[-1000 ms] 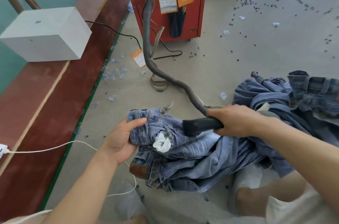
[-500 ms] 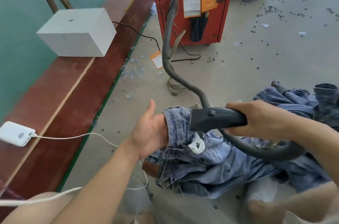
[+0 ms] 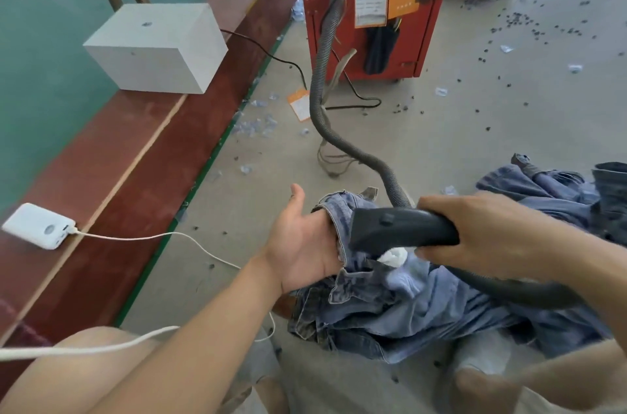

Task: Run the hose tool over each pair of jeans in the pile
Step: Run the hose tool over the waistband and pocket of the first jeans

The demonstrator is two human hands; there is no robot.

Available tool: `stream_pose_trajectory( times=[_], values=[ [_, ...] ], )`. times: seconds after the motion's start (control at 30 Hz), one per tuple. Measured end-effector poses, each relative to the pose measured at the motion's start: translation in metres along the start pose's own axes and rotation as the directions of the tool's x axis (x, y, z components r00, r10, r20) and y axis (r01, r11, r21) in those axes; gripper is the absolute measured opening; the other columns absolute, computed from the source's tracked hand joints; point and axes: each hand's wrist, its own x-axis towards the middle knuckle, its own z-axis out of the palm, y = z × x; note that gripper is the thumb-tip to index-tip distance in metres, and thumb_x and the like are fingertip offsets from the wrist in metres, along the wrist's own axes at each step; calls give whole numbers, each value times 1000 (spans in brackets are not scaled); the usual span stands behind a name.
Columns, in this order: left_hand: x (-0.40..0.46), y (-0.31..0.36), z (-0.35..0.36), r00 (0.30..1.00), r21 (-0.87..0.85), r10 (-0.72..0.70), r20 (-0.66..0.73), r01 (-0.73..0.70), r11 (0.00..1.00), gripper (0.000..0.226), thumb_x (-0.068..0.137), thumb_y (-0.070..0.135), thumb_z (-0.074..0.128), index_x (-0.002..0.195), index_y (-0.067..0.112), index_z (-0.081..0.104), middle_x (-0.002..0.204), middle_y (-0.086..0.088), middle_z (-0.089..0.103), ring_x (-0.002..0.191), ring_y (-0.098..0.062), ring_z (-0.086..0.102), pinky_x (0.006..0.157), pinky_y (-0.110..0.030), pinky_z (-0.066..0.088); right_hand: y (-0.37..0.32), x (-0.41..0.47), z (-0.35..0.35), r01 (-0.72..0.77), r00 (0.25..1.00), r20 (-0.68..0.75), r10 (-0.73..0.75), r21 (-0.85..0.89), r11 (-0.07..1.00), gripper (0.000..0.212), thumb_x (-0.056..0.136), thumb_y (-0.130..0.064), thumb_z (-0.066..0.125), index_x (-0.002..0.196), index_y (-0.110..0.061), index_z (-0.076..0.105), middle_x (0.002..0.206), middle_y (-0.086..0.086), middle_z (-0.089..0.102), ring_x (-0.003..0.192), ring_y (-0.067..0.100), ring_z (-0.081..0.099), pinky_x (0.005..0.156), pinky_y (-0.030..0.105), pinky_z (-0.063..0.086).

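- Your right hand (image 3: 481, 237) has its grip wrapped around the black nozzle (image 3: 400, 232) of the hose tool, thumb under it, fingers over the top.
- The nozzle's blunt end points left and sits against the open waistband of the top jeans (image 3: 373, 298), just above a white pocket lining (image 3: 393, 257).
- The ribbed hose (image 3: 325, 74) runs from the nozzle back across the floor (image 3: 475, 128) to the red machine (image 3: 366, 6); a second stretch loops under your right wrist and over the jeans.
- Your left hand (image 3: 302, 244) faces palm up, thumb raised; its fingers disappear inside the waistband, so whether that grip is clamped on the denim cannot be told.
- The jeans lie crumpled on the floor between your knees; more of the pile (image 3: 559, 196) lies to the right, touching them.
- At left, a white power bank (image 3: 39, 226) with a cable (image 3: 152, 237) and a white box (image 3: 156, 47) rest on the red ledge (image 3: 101, 210).
- Dark specks are scattered over the floor.
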Motion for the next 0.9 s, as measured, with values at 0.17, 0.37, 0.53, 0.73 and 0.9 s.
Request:
stream_pose_trajectory(
  times=[0.17, 0.37, 0.53, 0.73, 0.9],
  values=[
    [9, 2, -4, 999, -14, 41, 31, -40, 999, 115, 83, 93, 4, 159, 12, 34, 163, -22, 34, 151, -41, 31, 123, -55, 25, -16, -4, 13, -34, 994, -101, 31, -23, 999, 23, 86, -61, 60, 93, -47, 43, 71, -17, 63, 60, 2, 60, 49, 22, 45],
    [16, 4, -2, 996, -94, 80, 36, -76, 993, 119, 84, 93, 8, 159, 3, 31, 163, -27, 28, 152, -45, 25, 125, -59, 16, -15, -19, -1, -37, 998, -59, 31, -104, 994, 26, 84, -64, 59, 94, -48, 42, 88, -37, 57, 66, 3, 60, 49, 20, 41],
    [20, -1, 2, 997, -27, 72, -11, -73, 997, 111, 88, 89, 5, 157, 9, 39, 158, -23, 41, 146, -40, 40, 120, -56, 31, -26, -4, 19, -107, 987, -129, 92, -108, 988, 30, 90, -59, 56, 93, -40, 34, 68, -11, 57, 58, 6, 56, 52, 28, 45],
    [20, 2, 9, 994, -89, 104, -44, -108, 990, 111, 88, 89, 4, 156, 9, 40, 160, -24, 37, 149, -43, 34, 118, -57, 33, -5, -13, -11, -117, 986, -116, 117, 11, 993, 21, 85, -59, 61, 90, -48, 44, 80, -30, 62, 66, -5, 61, 47, 19, 41],
    [20, 0, 8, 993, -98, 72, -90, -81, 992, 110, 89, 89, 6, 158, 8, 36, 160, -25, 37, 150, -42, 32, 124, -57, 22, -17, -12, 14, -70, 997, 9, 72, -166, 984, 26, 85, -63, 59, 94, -46, 41, 71, -15, 60, 61, 4, 57, 56, 27, 49]
  ],
)
